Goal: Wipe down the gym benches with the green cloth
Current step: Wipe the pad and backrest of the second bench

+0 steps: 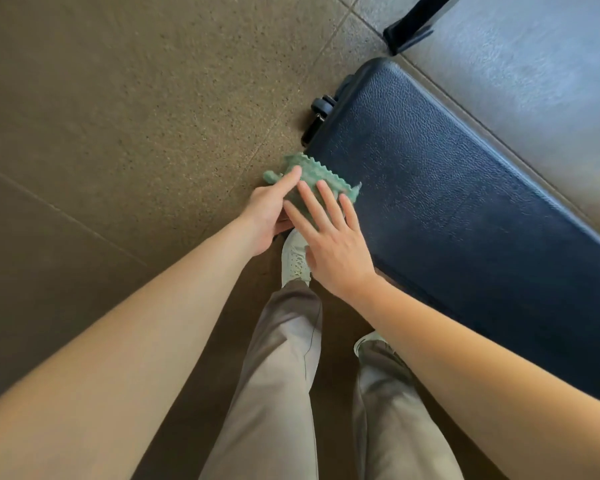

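Head view, looking down: spreading green cloth [314,174] over the near edge of the dark blue bench pad [465,209], close to its far end. Pinching the overhanging side with left hand [265,218]; pressing flat with right hand [333,249], fingers straight and spread. Aligning the scalloped long edge with the bench's length, upper-left to lower-right. Likely risking a slide to the floor [118,133] if the pinch loosens.
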